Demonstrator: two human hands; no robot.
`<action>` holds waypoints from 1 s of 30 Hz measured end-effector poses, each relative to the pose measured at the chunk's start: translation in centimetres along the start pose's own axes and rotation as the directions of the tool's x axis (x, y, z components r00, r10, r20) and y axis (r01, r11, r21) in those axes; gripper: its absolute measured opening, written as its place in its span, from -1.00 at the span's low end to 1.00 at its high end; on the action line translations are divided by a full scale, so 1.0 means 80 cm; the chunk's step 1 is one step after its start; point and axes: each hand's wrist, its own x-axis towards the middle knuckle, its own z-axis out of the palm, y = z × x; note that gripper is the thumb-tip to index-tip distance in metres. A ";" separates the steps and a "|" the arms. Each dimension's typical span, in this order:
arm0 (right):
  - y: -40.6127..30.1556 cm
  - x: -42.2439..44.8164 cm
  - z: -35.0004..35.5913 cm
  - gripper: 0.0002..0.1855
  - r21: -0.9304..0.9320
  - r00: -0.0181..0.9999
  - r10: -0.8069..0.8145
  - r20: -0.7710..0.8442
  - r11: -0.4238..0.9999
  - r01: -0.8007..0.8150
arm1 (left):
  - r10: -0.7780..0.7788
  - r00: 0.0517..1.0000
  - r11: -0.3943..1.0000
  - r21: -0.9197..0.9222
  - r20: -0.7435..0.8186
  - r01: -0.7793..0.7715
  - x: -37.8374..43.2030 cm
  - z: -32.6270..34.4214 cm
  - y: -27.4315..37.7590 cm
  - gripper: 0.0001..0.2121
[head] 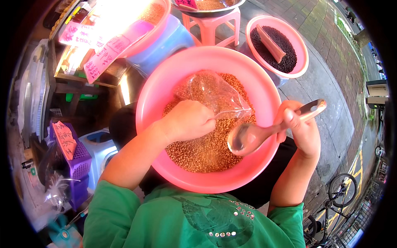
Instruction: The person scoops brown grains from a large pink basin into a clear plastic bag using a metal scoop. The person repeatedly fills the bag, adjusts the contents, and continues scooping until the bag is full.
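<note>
A big pink plastic basin (pixel 211 185) holds many small brown grains (pixel 198 158) in front of me. My left hand (pixel 194 121) is closed on the rim of a clear plastic bag (pixel 211 90), which lies over the grains with its edge stretched to the right. Grains show in or through the bag; which of the two I cannot tell. My right hand (pixel 297 127) grips the handle of a large metal spoon (pixel 248 139). The spoon's bowl hangs over the basin's right side, and its handle end points up and right.
Behind the basin at right stands a pink tub (pixel 302 66) of black beans (pixel 274 46). A pink stool (pixel 207 26) carries a metal bowl (pixel 201 13). Upper left, another grain tub rests on a blue stool (pixel 164 43). A purple basket (pixel 81 161) is at left, a bicycle (pixel 328 204) lower right.
</note>
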 end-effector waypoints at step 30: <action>0.004 0.015 0.042 -0.74 -0.367 0.979 0.070 0.193 0.930 0.006 | -0.147 0.988 0.986 -0.066 0.051 0.150 -0.001 -0.010 0.005 -0.70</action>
